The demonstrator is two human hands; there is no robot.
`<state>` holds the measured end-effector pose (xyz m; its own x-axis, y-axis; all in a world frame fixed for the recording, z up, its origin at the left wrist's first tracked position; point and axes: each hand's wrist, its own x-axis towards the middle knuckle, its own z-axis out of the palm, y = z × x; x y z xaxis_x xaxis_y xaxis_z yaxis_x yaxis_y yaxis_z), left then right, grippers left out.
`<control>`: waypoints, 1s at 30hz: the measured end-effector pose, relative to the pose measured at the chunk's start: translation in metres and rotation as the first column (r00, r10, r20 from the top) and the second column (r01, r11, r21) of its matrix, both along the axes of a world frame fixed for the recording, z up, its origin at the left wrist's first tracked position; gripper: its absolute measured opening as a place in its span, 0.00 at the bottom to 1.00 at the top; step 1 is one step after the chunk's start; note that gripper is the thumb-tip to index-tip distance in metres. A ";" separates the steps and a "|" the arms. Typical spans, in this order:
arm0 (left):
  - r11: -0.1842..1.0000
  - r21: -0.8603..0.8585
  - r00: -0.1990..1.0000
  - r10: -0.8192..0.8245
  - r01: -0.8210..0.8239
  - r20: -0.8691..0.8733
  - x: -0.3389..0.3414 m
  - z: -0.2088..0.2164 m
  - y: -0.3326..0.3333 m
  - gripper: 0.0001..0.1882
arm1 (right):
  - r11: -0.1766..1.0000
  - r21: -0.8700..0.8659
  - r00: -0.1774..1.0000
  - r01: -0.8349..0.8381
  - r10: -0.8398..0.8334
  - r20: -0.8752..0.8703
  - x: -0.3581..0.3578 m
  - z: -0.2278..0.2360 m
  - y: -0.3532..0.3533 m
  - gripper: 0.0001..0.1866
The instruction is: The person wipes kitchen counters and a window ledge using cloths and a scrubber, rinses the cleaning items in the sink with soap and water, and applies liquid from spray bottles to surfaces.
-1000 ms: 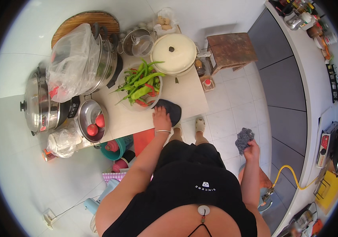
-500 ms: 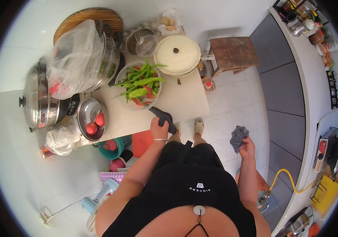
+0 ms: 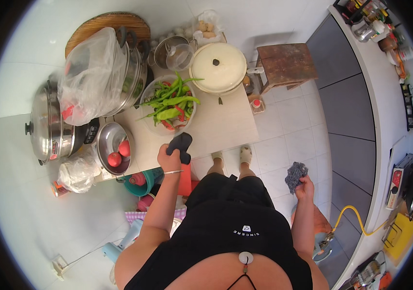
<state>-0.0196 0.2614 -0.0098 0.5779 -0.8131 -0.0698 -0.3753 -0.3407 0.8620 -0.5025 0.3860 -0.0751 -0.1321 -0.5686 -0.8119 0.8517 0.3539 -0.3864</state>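
In front of the table's near edge, my left hand [image 3: 168,157] is closed round a limp black cloth-like piece [image 3: 182,144]; its exact kind does not show. Away from the table on the right, my right hand [image 3: 305,188] pinches a crumpled, mottled grey cloth [image 3: 295,177] over the floor. Nearest my left hand on the table stands a clear bowl [image 3: 156,127] of green and red peppers [image 3: 170,104]. Left of it, a metal pan [image 3: 101,147] holds two tomatoes [image 3: 119,153].
The pale table [image 3: 225,123] also carries a lidded cream pot [image 3: 223,72], a plastic-covered pot [image 3: 95,77] and a steamer [image 3: 44,123]. A wooden stool [image 3: 286,65] stands beyond. Along the right runs a counter [image 3: 368,92] above grey cabinets. A teal bucket [image 3: 138,189] sits under the table.
My left hand has moved left with the black piece, which now hangs folded differently. My right hand has shifted slightly down and right with the grey cloth.
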 end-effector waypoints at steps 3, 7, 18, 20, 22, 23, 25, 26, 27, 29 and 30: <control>0.982 -0.189 0.973 -0.040 -0.004 -0.228 -0.015 0.039 0.005 0.05 | 1.000 0.005 1.000 0.014 -0.014 -0.028 0.002 -0.009 0.001 0.29; 0.966 -0.139 0.910 -0.254 0.220 -0.326 -0.024 0.043 -0.006 0.11 | 1.000 -0.014 1.000 -0.001 0.001 -0.010 0.006 -0.009 -0.006 0.29; 0.743 0.325 0.458 -0.634 0.586 0.624 -0.107 -0.044 -0.095 0.28 | 1.000 -0.017 0.999 0.000 -0.001 -0.042 0.003 0.007 -0.007 0.29; 0.737 0.319 0.431 -0.629 0.596 0.647 -0.118 -0.049 -0.111 0.28 | 1.000 -0.001 0.998 0.014 -0.014 -0.054 0.000 0.011 0.000 0.30; 0.714 0.425 0.427 -0.685 0.557 0.591 -0.126 -0.049 -0.122 0.28 | 1.000 0.009 0.998 0.029 -0.028 -0.058 -0.002 0.014 0.008 0.30; 0.693 0.448 0.444 -0.713 0.565 0.543 -0.128 -0.048 -0.126 0.29 | 0.999 0.010 0.998 0.038 -0.038 -0.054 -0.001 0.016 0.010 0.30; 0.671 0.479 0.462 -0.739 0.566 0.490 -0.132 -0.046 -0.128 0.30 | 0.998 0.011 0.998 0.054 -0.053 -0.045 0.000 0.020 0.013 0.30; 0.667 0.490 0.460 -0.744 0.561 0.485 -0.135 -0.043 -0.127 0.31 | 0.998 0.020 0.997 0.059 -0.058 -0.044 -0.001 0.018 0.018 0.30; 0.664 0.500 0.460 -0.747 0.556 0.480 -0.137 -0.042 -0.127 0.31 | 0.998 0.029 0.997 0.064 -0.062 -0.044 -0.002 0.014 0.022 0.30; 0.660 0.513 0.455 -0.751 0.549 0.479 -0.140 -0.051 -0.126 0.33 | 0.997 0.036 0.997 0.064 -0.063 -0.041 -0.005 0.007 0.027 0.30; 0.659 0.519 0.454 -0.751 0.544 0.479 -0.140 -0.055 -0.126 0.35 | 0.998 0.034 0.997 0.061 -0.059 -0.039 -0.006 0.004 0.028 0.30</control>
<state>-0.1593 0.1355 -0.0651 -0.1312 -0.9721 -0.1945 -0.9639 0.0792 0.2542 -0.5083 0.4138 -0.0706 -0.1962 -0.5296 -0.8252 0.8568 0.3166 -0.4069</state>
